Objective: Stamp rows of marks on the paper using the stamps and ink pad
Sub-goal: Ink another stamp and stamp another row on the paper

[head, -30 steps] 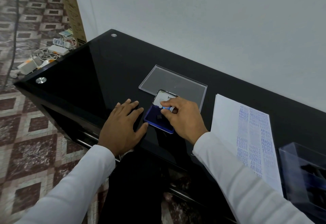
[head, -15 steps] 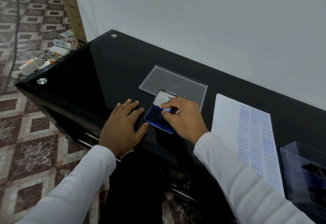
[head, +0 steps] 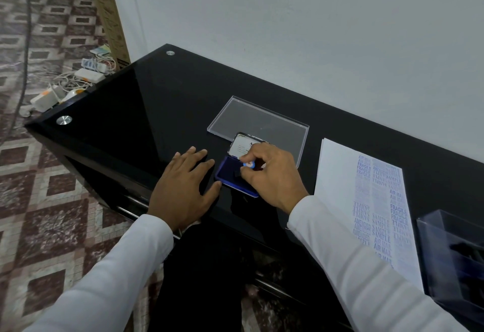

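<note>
An open blue ink pad (head: pixel 230 177) lies on the black glass table, its lid (head: pixel 239 146) folded back. My right hand (head: pixel 269 174) pinches a small stamp (head: pixel 248 165) with a blue-and-white top and holds it on the pad. Flat on the table, my left hand (head: pixel 186 187) rests just left of the pad, thumb touching its near corner. A white paper (head: pixel 340 174) with columns of blue stamped words lies to the right.
A clear plastic lid (head: pixel 259 119) lies flat behind the ink pad. A clear box (head: pixel 453 253) holding dark stamps stands at the right edge, next to the paper. The table's front edge (head: pixel 104 146) runs diagonally at the left. Cables and chargers (head: pixel 68 83) lie on the tiled floor.
My right hand's fingers shifted slightly on the stamp over the pad, and the stamp's top now shows more. My left hand has not moved.
</note>
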A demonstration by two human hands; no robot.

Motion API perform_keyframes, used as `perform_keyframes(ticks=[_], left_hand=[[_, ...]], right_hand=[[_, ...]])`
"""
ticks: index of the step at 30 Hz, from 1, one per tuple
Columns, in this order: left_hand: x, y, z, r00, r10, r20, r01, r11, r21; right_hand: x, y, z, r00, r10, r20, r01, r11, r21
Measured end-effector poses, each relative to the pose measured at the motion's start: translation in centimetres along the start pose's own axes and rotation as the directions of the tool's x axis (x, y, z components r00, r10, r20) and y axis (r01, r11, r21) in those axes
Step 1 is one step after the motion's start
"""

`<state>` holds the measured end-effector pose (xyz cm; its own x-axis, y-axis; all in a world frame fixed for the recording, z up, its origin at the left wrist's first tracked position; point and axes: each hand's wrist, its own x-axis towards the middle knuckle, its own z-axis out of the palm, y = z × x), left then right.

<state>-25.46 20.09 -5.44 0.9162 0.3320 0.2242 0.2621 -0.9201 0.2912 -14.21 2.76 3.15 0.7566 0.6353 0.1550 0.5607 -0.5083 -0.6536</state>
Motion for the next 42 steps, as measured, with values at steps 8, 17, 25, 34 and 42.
perform_keyframes(ticks=[8,17,25,34,42], left_hand=[[0.03,0.08,-0.03,1.000,-0.002,0.002,0.002,1.000,0.005],[0.04,0.03,0.07,1.000,-0.001,0.002,0.001,1.000,0.005],[0.00,-0.05,0.13,1.000,-0.002,0.007,0.002,1.000,0.016],[0.00,-0.05,0.05,1.000,0.000,0.003,0.000,1.000,0.012],[0.03,0.07,-0.10,1.000,-0.005,0.012,0.005,1.000,0.009]], right_hand=[[0.25,-0.09,0.35,1.000,-0.007,-0.026,0.006,0.999,-0.038],[0.04,-0.10,0.36,0.999,0.000,-0.033,-0.001,0.999,-0.035],[-0.41,0.08,0.33,0.999,0.006,-0.037,-0.005,1.000,0.024],[-0.20,-0.06,0.43,0.999,-0.012,-0.048,0.011,1.000,-0.023],[-0.41,0.04,0.17,0.999,0.010,-0.039,-0.010,1.000,0.015]])
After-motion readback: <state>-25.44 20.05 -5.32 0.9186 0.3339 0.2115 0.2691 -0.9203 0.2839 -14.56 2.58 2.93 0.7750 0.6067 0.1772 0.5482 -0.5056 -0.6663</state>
